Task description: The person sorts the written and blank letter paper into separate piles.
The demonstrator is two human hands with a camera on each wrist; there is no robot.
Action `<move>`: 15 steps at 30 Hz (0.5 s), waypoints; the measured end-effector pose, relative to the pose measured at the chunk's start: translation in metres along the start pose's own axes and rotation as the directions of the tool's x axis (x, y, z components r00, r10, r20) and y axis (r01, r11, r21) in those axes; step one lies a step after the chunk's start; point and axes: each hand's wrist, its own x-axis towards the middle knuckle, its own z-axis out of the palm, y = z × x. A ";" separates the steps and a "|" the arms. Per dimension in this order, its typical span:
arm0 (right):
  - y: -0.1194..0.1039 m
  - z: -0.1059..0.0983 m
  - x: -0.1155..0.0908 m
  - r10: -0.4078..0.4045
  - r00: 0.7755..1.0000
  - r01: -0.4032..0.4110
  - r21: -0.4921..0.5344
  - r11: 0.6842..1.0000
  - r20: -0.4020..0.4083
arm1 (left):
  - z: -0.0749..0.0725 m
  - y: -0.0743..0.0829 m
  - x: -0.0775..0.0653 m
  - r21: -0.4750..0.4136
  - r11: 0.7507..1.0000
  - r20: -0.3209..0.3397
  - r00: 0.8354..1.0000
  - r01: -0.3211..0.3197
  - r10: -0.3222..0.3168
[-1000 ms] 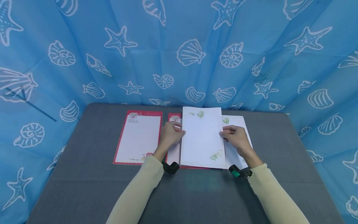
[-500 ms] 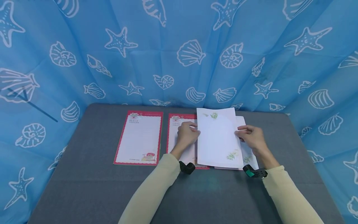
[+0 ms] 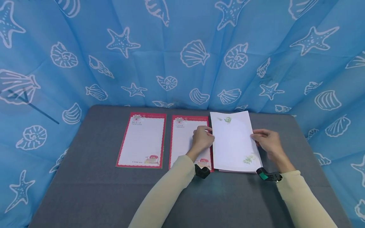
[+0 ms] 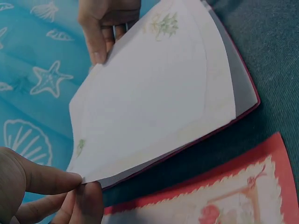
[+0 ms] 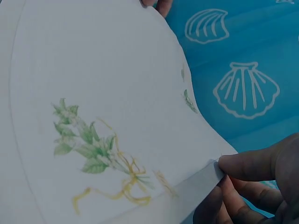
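A white sheet of letter paper (image 3: 232,142) with green leaf sprigs at two corners is stretched between my hands, bowed a little, at the right end of the paper row. My left hand (image 3: 201,139) pinches its left edge between thumb and fingers. On the opposite edge, my right hand (image 3: 269,142) pinches it the same way, as the right wrist view shows closely. Under the sheet, the left wrist view shows another pale sheet and a thin red edge (image 4: 258,97); most of that is hidden. My left forearm passes over the middle red-bordered sheet (image 3: 185,142).
Another red-bordered letter sheet (image 3: 142,142) lies farther left, with small writing and a printed picture in its lower corner. The papers lie on a grey cloth-covered table (image 3: 94,190). A blue curtain with shell prints (image 3: 159,63) hangs behind it.
Both hands have carried the white sheet to the right, from over the middle red-bordered sheet to over the right-hand papers. The middle sheet has come into view.
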 end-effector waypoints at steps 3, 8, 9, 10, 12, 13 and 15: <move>0.010 -0.002 0.007 0.006 1.000 -0.006 -0.005 1.000 -0.022 | 0.006 0.002 0.000 0.006 1.000 0.011 1.000 0.012 -0.012; 0.045 -0.001 0.031 -0.021 1.000 0.020 -0.021 1.000 -0.015 | 0.015 0.003 0.002 0.027 0.999 0.017 0.999 0.039 -0.039; 0.054 0.001 0.037 -0.024 0.999 0.024 -0.030 0.999 -0.021 | 0.016 0.003 0.002 0.029 0.999 0.015 0.999 0.041 -0.042; 0.064 0.002 0.044 -0.030 0.999 0.029 -0.035 0.999 -0.019 | 0.017 0.002 0.002 0.032 0.999 0.012 0.999 0.041 -0.041; 0.080 0.005 0.055 -0.039 0.999 0.037 -0.047 0.998 -0.030 | 0.020 0.002 0.001 0.034 0.999 0.008 0.999 0.041 -0.042; 0.086 0.006 0.059 -0.044 0.998 0.042 -0.051 0.998 -0.033 | 0.021 0.001 0.001 0.037 0.999 0.004 0.999 0.040 -0.040; 0.090 0.007 0.061 -0.045 0.998 0.043 -0.057 0.997 -0.040 | 0.022 0.000 0.000 0.046 0.998 -0.002 0.999 0.035 -0.035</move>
